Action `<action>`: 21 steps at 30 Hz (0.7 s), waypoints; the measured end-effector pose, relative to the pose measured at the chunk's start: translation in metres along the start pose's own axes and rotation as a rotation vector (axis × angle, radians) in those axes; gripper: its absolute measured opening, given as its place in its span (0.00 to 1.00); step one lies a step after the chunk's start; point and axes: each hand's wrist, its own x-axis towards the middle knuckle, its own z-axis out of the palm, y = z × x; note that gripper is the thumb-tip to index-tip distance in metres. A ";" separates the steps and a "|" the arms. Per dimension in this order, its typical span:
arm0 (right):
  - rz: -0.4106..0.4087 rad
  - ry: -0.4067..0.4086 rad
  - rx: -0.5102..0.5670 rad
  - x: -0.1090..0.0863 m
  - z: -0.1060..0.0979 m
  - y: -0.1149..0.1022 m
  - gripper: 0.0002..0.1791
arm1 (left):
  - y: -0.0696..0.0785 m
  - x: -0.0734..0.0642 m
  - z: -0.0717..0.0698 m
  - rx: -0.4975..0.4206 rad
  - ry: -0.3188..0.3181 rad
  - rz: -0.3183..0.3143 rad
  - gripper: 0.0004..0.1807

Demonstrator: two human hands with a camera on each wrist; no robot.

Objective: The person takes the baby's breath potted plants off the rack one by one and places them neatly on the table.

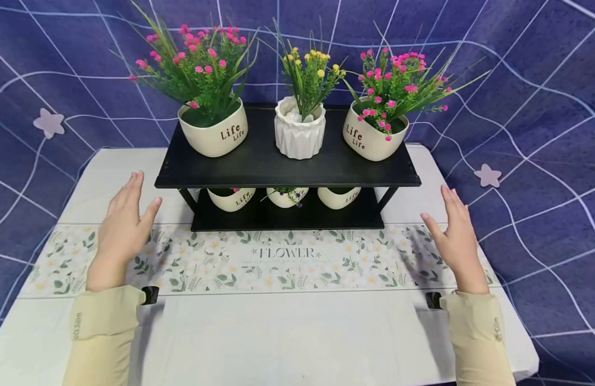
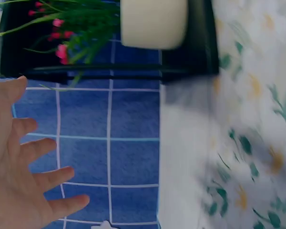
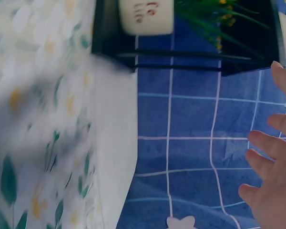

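Observation:
A black two-tier shelf (image 1: 287, 172) stands at the back of the table. On its top tier are a cream pot with pink flowers (image 1: 214, 131), a white ribbed pot with yellow flowers (image 1: 300, 131) and another cream pot with pink flowers (image 1: 374, 134). The lower tier carries three more pots, their plants mostly hidden by the top board. My left hand (image 1: 123, 222) hovers to the left of the shelf, fingers extended and holding nothing. To the right of the shelf, my right hand (image 1: 456, 236) is raised with spread fingers, also holding nothing. Both are apart from the shelf.
A floral runner printed FLOWER (image 1: 287, 268) crosses the white table (image 1: 287, 338) in front of the shelf. Behind hangs a blue cloth with white lines (image 1: 534, 107). Pale stars (image 1: 49, 123) hang at both sides.

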 end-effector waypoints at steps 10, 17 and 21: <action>0.031 0.136 0.218 0.018 0.000 -0.024 0.32 | 0.025 -0.002 -0.010 -0.302 0.112 0.101 0.34; 0.021 0.076 0.259 0.038 0.004 -0.045 0.34 | 0.043 -0.005 -0.019 -0.365 0.182 0.135 0.33; 0.014 0.045 0.252 0.050 0.008 -0.053 0.35 | 0.053 -0.004 -0.024 -0.395 0.219 0.149 0.32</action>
